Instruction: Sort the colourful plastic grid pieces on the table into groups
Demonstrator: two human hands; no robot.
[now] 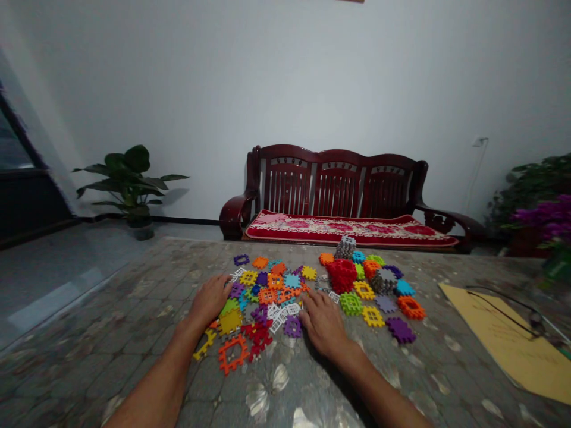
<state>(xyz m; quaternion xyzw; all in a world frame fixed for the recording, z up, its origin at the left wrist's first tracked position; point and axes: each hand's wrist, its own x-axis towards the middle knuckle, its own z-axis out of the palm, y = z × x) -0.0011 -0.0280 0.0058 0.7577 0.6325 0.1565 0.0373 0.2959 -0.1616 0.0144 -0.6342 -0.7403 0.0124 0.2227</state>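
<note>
My left hand [213, 299] rests at the left edge of a spread of colourful plastic interlocking building pieces, fingers stretched out beside a purple piece [237, 290] and a green piece [229, 306]. On the other side of the spread lies my right hand [323, 318], palm down with fingers apart, its fingertips near white window-shaped pieces [293, 308] and a purple square frame [292, 326]. Neither hand visibly holds anything. Between them are orange, blue, yellow and red pieces, including a yellow square [230, 321] and an orange frame [233, 353].
Right of my right hand stand a red stack [342, 275] and grey stacks [345, 246] among loose pieces. A yellow envelope-like sheet [504, 339] with glasses [533, 321] on it lies at the right. Beyond the cloth-covered table [147, 309] is a wooden bench [336, 184].
</note>
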